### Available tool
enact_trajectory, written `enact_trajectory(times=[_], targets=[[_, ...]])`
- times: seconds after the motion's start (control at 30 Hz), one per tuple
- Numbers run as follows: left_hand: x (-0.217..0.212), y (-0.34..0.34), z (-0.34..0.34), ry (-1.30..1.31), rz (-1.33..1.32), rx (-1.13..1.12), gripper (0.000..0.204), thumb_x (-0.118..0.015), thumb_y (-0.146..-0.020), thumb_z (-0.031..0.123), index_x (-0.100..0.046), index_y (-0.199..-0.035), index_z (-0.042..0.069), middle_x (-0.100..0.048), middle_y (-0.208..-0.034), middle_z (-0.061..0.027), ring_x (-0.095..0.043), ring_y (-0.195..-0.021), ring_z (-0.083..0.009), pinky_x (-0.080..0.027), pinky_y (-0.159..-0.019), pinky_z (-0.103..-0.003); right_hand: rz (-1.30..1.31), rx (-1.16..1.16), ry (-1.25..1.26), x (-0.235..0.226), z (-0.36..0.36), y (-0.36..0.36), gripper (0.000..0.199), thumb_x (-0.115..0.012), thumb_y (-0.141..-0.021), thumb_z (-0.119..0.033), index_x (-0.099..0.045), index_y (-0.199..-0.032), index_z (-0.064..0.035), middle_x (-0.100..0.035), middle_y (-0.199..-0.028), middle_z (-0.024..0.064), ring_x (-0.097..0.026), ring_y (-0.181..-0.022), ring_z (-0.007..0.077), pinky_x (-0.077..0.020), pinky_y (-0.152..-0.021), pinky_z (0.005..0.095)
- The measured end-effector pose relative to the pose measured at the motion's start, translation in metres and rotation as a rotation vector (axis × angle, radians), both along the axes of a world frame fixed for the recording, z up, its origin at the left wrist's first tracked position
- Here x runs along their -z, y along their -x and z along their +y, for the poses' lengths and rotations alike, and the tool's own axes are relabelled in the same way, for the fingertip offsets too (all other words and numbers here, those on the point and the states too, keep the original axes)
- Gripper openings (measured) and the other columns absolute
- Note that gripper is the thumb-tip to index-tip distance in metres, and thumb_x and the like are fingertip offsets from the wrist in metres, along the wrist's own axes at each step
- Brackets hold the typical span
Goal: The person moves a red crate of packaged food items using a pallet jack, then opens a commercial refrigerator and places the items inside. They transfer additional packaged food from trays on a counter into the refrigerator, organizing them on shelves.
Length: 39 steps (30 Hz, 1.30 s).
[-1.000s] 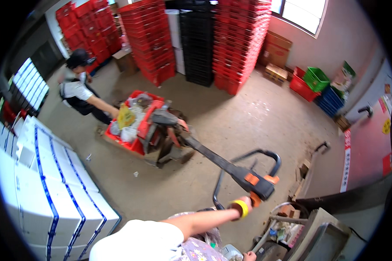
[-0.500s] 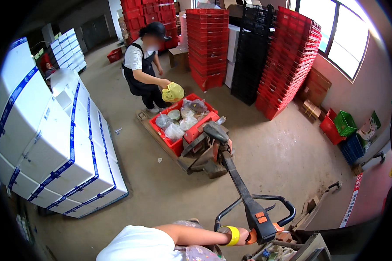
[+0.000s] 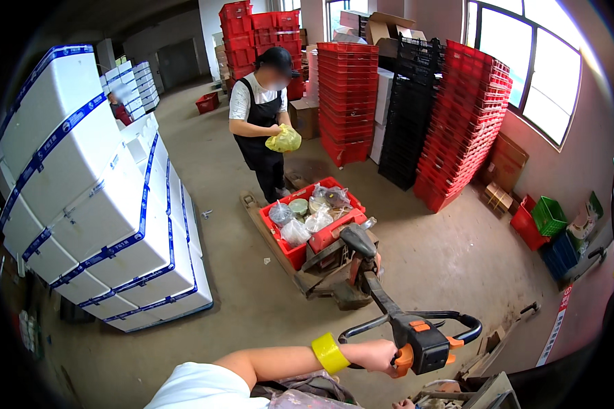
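My left hand (image 3: 376, 355), a yellow band on its wrist, is closed around the left grip of the pallet jack's control handle (image 3: 423, 341), beside an orange lever. Only a sliver of my right hand (image 3: 404, 404) shows at the bottom edge, its fingers mostly hidden. Ahead, the pallet jack (image 3: 361, 255) carries a red crate (image 3: 295, 255) on its forks. Several clear plastic bags (image 3: 295, 232) and a pale green round item (image 3: 299, 206) lie in that crate. Behind it a person in a dark apron (image 3: 259, 116) holds a yellow plastic bag (image 3: 284, 139) with both hands.
White foam boxes (image 3: 109, 225) with blue tape form a tall stack on the left. Stacks of red crates (image 3: 348, 102) and black crates (image 3: 409, 112) stand along the back right. A green basket (image 3: 548, 216) sits by the right wall. Another person (image 3: 119, 111) is far left.
The view has shifted, and the pallet jack handle sits a little higher and further right. The person opposite has straightened up, bringing the yellow bag from above the crate to the chest.
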<state>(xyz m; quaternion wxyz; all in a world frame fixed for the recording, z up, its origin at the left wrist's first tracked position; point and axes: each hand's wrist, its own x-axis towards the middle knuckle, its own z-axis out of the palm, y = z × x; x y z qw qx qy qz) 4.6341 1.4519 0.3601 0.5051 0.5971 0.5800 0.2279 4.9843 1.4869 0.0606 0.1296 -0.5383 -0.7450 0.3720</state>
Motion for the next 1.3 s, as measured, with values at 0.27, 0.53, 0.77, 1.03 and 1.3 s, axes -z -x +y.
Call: enact_trajectory(times=[0.27, 0.53, 0.77, 1.03, 1.3], targets=[[-0.040, 0.018, -0.014, 0.110, -0.108, 0.031, 0.030, -0.067, -0.072, 0.028, -0.057, -0.081, 0.001, -0.052, -0.050, -0.0048, -0.051, -0.042, -0.0148, -0.038, -0.043, -0.028, 0.024, -0.096, -0.033, -0.013, 0.020, 0.019, 0.021, -0.062, -0.070, -0.011, -0.044, -0.061, -0.0009, -0.043, -0.053, 0.0084, -0.033, -0.052, 0.0162, -0.0353, -0.049, 0.0347], [-0.042, 0.026, -0.023, 0.117, -0.111, 0.017, 0.030, -0.067, -0.073, 0.029, -0.057, -0.078, 0.001, -0.051, -0.049, -0.0046, -0.051, -0.042, -0.0146, -0.038, -0.043, -0.029, 0.089, -0.177, -0.018, 0.008, 0.003, 0.016, 0.019, -0.062, -0.067, -0.011, -0.046, -0.062, -0.0018, -0.044, -0.054, 0.0110, -0.036, -0.051, 0.0194, -0.0357, -0.050, 0.0358], [-0.060, 0.024, -0.021, 0.127, -0.087, 0.014, 0.032, -0.067, -0.073, 0.032, -0.057, -0.074, 0.002, -0.051, -0.047, -0.0039, -0.050, -0.042, -0.0146, -0.037, -0.044, -0.029, -0.003, -0.074, 0.082, -0.004, 0.006, 0.022, 0.024, -0.064, -0.059, -0.005, -0.040, -0.056, -0.0040, -0.040, -0.050, 0.0057, -0.037, -0.049, 0.0150, -0.0350, -0.048, 0.0316], [-0.054, 0.023, -0.019, 0.137, -0.071, 0.016, 0.031, -0.067, -0.073, 0.032, -0.057, -0.074, 0.002, -0.050, -0.047, -0.0033, -0.049, -0.042, -0.0143, -0.036, -0.043, -0.029, -0.039, -0.029, 0.154, -0.035, 0.002, 0.042, 0.022, -0.060, -0.059, -0.008, -0.039, -0.054, -0.0026, -0.039, -0.048, 0.0091, -0.037, -0.046, 0.0159, -0.0373, -0.047, 0.0306], [-0.052, 0.023, -0.019, 0.156, -0.087, 0.014, 0.031, -0.067, -0.073, 0.031, -0.056, -0.073, 0.002, -0.049, -0.047, -0.0027, -0.047, -0.042, -0.0138, -0.036, -0.043, -0.028, -0.043, 0.000, 0.224, -0.046, -0.008, 0.047, 0.023, -0.061, -0.059, -0.007, -0.039, -0.052, -0.0038, -0.039, -0.047, 0.0060, -0.037, -0.045, 0.0126, -0.0375, -0.046, 0.0304]])
